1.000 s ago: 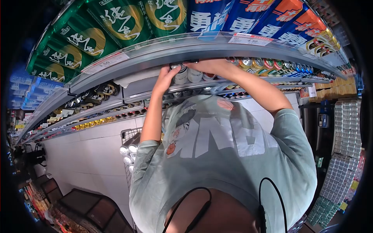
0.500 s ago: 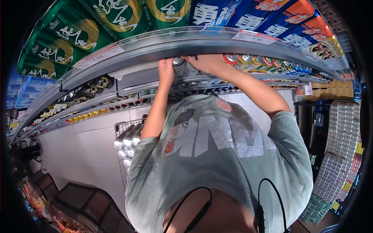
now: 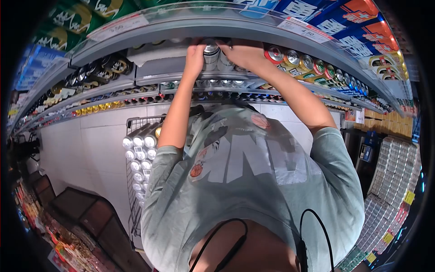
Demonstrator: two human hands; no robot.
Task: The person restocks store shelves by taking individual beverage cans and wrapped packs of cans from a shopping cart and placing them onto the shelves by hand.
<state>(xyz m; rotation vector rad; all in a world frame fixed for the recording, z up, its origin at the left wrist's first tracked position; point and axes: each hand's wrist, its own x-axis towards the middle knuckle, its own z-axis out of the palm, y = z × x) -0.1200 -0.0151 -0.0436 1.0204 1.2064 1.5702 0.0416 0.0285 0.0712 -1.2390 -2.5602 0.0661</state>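
Both my hands reach under a shelf edge to a row of silver-white drink cans. My left hand (image 3: 195,57) is closed against the left side of an upright can (image 3: 211,55); its fingertips are partly hidden. My right hand (image 3: 240,55) curls over from the right, its thumb close to that can's top and its other fingers hidden. Another silver-white can (image 3: 224,61) stands beside the first, beneath my right hand.
The shelf edge (image 3: 181,32) overhangs my hands. Red-and-gold cans (image 3: 291,58) stand to the right, dark cans (image 3: 106,68) to the left. Below left, a wire cart (image 3: 131,123) holds several silver cans (image 3: 139,152). Stacked packs (image 3: 385,174) are at far right.
My view has shifted, so more of the lower shelves and cart shows. Both hands stay at the silver-white cans, which show more of their sides now.
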